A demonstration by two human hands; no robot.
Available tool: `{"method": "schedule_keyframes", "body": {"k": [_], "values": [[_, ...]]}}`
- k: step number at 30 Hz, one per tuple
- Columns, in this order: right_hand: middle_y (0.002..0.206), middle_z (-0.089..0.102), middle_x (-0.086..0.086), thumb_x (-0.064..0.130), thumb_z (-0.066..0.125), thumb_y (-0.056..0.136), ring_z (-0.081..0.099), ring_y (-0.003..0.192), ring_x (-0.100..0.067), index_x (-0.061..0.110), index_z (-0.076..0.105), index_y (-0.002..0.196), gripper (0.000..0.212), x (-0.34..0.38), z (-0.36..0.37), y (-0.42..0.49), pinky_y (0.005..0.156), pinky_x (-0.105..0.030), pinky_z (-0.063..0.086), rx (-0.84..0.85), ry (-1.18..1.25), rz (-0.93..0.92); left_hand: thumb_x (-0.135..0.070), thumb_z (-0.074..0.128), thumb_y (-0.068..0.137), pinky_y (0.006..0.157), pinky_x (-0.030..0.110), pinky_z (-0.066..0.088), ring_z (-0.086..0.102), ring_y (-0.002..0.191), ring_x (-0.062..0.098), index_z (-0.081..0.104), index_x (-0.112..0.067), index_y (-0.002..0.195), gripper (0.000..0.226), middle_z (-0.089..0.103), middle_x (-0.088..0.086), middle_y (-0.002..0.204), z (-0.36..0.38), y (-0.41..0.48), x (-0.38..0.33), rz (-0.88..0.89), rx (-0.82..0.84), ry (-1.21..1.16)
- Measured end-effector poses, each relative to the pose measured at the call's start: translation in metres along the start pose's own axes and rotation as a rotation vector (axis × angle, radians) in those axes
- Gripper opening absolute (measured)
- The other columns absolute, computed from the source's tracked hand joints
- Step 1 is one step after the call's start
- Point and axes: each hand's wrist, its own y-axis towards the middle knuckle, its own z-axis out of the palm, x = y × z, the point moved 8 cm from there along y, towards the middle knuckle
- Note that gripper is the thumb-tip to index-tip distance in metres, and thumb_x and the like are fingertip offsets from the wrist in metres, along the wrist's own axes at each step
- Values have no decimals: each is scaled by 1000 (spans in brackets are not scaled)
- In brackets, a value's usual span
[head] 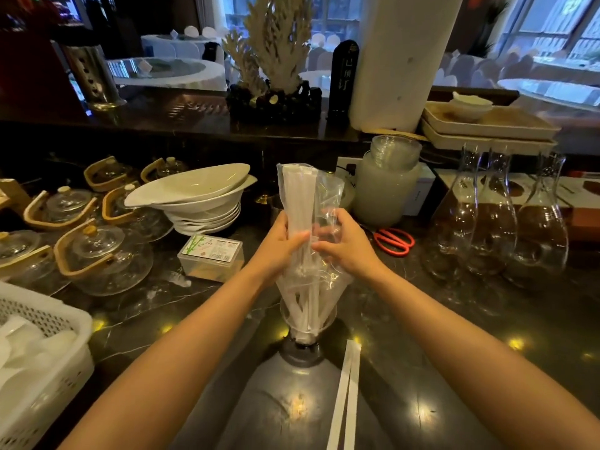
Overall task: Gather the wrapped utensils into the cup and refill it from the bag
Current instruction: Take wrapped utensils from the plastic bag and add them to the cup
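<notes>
Both hands hold a thin clear plastic bag (pixel 311 222) of long white paper-wrapped utensils (pixel 300 203) upright over a clear plastic cup (pixel 306 319) on the dark marble desk (pixel 454 336): the left hand (pixel 281 245) has its fingers clenched around the bundle through the film, and the right hand (pixel 344 245) pinches the loose bag beside it. The bundle looks light but the film slippery and limp, so the firm hold is best taken on the stiff sticks at mid-length. Two more wrapped utensils (pixel 347 394) lie flat near the cup, thin and probably easiest lifted by one end.
</notes>
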Motion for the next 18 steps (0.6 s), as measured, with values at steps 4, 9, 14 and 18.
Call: {"method": "schedule_keyframes", "body": {"k": [4,9,14,18], "values": [[89,59,12,4,64,79,63,79,-5,19,42,112,43,4,2,1,55,-13,54,14,7,-25,-22,51,87,95,40,47,53,113,18,30,-36,120,42,50,-1,119,-2,-2,-3,43,39,43],[90,62,6,10,67,78,66,80,-12,27,44,103,38,10,-1,-2,62,-24,56,27,42,-69,-23,47,89,87,37,49,55,108,19,36,-37,119,35,51,5,124,-5,-5,-4,54,74,52],[85,62,4,10,72,73,64,81,-14,23,42,102,43,11,-9,-2,65,-23,53,-16,55,-79,-17,44,91,79,23,54,63,98,6,43,-31,114,27,63,-5,108,-8,-5,-5,53,88,8],[89,61,1,7,73,71,64,83,-13,32,42,88,43,18,-13,-1,64,-18,54,-38,64,-104,-17,39,93,85,26,51,63,102,8,50,-33,104,22,65,-4,108,-8,-2,-15,61,84,18]]}}
